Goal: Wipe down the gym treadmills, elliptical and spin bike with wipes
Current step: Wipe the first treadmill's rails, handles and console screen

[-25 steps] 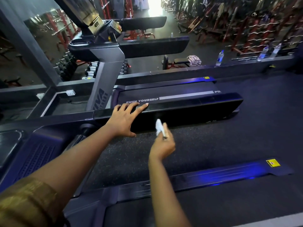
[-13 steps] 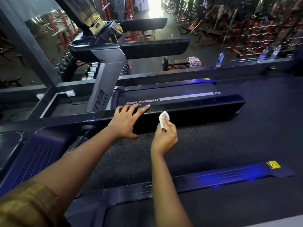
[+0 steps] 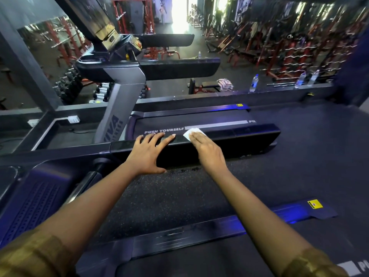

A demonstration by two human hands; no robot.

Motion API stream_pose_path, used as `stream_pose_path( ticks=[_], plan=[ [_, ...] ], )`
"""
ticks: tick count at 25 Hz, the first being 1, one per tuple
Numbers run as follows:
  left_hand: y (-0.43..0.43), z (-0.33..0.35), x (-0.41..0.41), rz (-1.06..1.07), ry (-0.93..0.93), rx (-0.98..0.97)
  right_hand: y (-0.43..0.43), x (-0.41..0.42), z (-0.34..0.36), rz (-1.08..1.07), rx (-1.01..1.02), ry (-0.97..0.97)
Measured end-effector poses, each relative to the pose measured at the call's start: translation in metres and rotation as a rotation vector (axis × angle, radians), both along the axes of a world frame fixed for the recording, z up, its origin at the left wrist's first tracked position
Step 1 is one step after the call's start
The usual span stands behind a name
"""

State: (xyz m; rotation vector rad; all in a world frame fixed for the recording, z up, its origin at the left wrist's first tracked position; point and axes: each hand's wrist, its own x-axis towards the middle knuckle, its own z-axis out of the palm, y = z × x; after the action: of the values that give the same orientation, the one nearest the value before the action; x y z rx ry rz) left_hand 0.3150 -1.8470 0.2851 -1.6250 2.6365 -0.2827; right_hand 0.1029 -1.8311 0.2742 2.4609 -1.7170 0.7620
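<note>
Right hand (image 3: 207,150) is laid out flat, fingers straight, pressing the white wipe (image 3: 192,132) onto the top of the treadmill's black side rail (image 3: 249,134). Left hand (image 3: 148,152) rests just beside it on the same rail, fingers spread, gripping nothing.

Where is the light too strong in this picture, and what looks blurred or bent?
Head view: the doorway at the top is burnt to white; the weight racks upper right are smeared; the wipe under the right hand is sharp; the wide lens bows lines near the edges.
</note>
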Motion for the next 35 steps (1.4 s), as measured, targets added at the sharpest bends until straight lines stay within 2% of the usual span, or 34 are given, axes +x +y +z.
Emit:
stream_pose_path(
  ticks=[5,7,10,13,16,19,23,30,35],
  plan=[
    [0.003,-0.003,-0.009,0.056,0.086,0.049,-0.002,-0.071,0.007,-0.255,0.051,-0.115],
    [0.004,-0.004,-0.007,0.063,0.163,0.027,-0.005,-0.066,0.012,-0.292,0.041,-0.187],
    [0.005,-0.003,0.007,0.132,0.245,-0.008,-0.003,-0.001,0.023,-0.039,-0.013,-0.236],
    [0.01,-0.008,0.024,0.18,0.243,-0.037,0.003,0.063,0.025,0.193,0.062,-0.145],
    [0.014,-0.013,0.03,0.136,0.183,-0.049,0.005,0.081,0.013,0.243,0.137,-0.049],
    [0.017,-0.014,0.028,0.125,0.154,-0.064,-0.001,0.055,0.009,0.161,0.093,0.036],
    [0.019,-0.011,0.012,0.049,0.161,-0.061,-0.005,-0.007,0.008,0.025,0.085,0.02],
    [-0.006,-0.001,-0.088,-0.103,0.081,0.003,-0.008,-0.119,0.011,-0.19,0.075,0.055],
    [-0.019,0.0,-0.154,-0.183,0.058,0.029,-0.017,-0.176,0.015,-0.377,0.081,-0.039]
  ],
)
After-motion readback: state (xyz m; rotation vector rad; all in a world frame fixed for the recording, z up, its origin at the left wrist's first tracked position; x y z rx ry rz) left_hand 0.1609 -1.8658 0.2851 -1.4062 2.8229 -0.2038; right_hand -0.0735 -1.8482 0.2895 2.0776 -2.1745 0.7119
